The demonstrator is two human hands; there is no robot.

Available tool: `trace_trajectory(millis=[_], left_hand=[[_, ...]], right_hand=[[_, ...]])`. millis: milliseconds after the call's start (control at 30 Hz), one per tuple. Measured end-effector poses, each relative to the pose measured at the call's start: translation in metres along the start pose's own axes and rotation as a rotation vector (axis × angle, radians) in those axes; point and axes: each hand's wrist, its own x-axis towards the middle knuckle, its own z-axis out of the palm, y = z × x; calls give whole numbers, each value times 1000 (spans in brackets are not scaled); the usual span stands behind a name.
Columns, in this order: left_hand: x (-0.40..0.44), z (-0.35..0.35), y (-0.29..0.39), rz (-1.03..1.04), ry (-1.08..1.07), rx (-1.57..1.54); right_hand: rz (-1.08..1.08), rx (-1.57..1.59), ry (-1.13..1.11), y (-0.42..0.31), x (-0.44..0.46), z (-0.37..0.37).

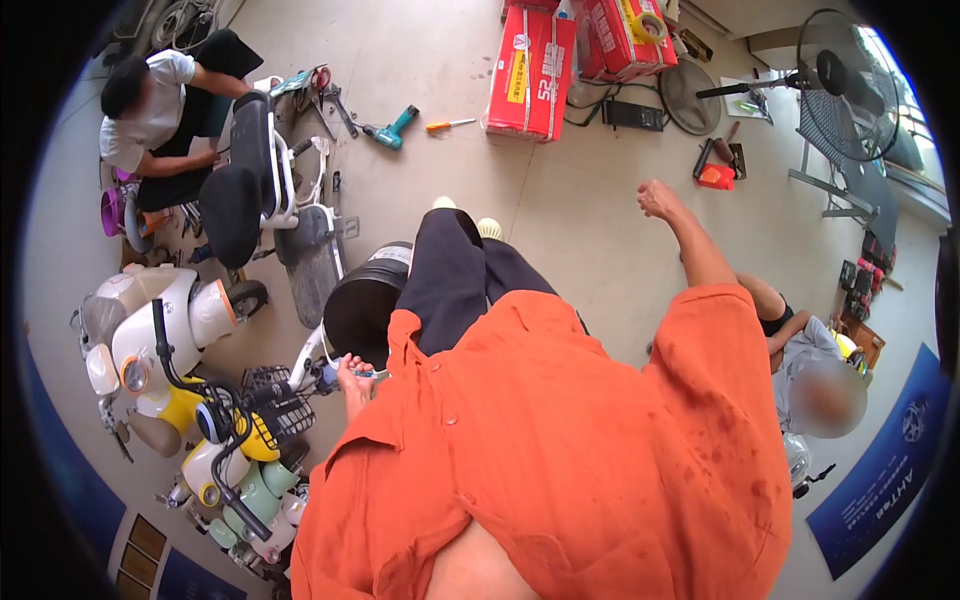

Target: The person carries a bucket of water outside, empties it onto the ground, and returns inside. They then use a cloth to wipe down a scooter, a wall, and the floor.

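My left hand (354,376) is closed around the handle of a large black bucket (362,312). The bucket hangs tilted beside my left leg, its dark inside facing me; what it contains cannot be made out. Out to the right, my right hand (657,200) is raised over the floor with its fingers curled in, and nothing shows in it.
On the left, a person (160,110) sits by a partly dismantled scooter (262,180); several scooters (150,320) stand behind. Ahead lie a teal drill (392,128), a screwdriver (450,125) and red boxes (530,75). A fan (835,75) and another person (800,370) are at right.
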Motion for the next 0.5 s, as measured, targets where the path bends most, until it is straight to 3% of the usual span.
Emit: trace_trajectory(millis=[100, 200, 233, 367, 500], left_hand=[[29, 59, 36, -29, -8, 26], [90, 94, 69, -245, -101, 96], [44, 155, 73, -40, 4, 168], [57, 239, 115, -53, -48, 104], [66, 295, 146, -100, -51, 92]], right_hand=[[-28, 72, 56, -8, 63, -45], [33, 63, 56, -1, 92, -63], [90, 91, -14, -1, 94, -74], [280, 168, -114, -82, 55, -136], [339, 197, -142, -88, 83, -165]])
